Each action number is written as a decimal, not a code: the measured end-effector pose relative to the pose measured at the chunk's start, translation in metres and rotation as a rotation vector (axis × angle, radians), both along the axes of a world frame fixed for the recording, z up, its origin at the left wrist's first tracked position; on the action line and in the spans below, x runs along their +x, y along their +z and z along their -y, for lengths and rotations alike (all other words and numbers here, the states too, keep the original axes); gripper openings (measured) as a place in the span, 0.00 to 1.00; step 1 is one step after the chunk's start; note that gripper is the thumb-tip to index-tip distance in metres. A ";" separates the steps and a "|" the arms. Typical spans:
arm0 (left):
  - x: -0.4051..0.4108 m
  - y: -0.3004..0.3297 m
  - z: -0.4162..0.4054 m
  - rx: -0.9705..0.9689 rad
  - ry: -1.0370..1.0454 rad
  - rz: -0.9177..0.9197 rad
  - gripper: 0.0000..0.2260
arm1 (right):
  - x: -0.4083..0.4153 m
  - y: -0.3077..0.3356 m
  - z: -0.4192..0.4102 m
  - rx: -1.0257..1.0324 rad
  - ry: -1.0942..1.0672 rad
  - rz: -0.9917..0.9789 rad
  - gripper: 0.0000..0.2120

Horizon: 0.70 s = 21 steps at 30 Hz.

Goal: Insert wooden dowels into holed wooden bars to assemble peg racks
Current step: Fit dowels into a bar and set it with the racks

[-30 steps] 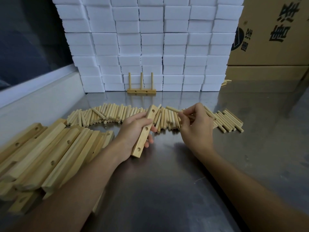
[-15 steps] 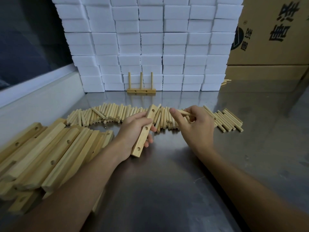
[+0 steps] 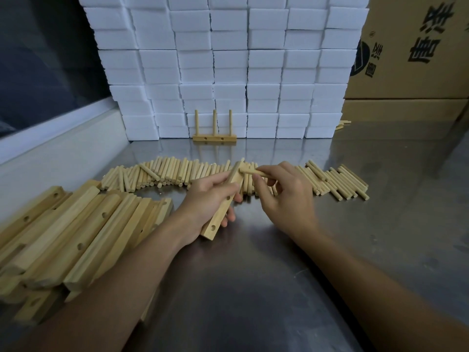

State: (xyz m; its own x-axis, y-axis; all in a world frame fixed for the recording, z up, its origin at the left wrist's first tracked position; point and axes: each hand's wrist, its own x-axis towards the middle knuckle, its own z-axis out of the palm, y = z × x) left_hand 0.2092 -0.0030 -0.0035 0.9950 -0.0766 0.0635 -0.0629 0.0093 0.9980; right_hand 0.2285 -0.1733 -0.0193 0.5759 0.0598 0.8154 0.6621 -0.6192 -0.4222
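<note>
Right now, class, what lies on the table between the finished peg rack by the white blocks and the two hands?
In the head view, a long row of loose dowels lies between the finished peg rack and the hands, with bare steel table behind it.

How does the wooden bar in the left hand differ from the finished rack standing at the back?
The held bar is tilted, gripped by the left hand; the finished rack rests flat on the table. The rack carries three upright dowels; the held bar's visible holes are empty. Both are pale wood.
</note>
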 end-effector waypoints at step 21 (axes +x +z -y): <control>-0.003 -0.002 -0.003 0.054 0.039 0.082 0.17 | 0.003 0.000 0.006 -0.105 0.038 -0.016 0.08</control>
State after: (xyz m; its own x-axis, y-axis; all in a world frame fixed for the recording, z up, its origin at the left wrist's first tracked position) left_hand 0.2063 0.0000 -0.0054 0.9889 -0.0437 0.1418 -0.1438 -0.0482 0.9884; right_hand 0.2311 -0.1790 -0.0194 0.5841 0.1664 0.7944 0.6795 -0.6355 -0.3666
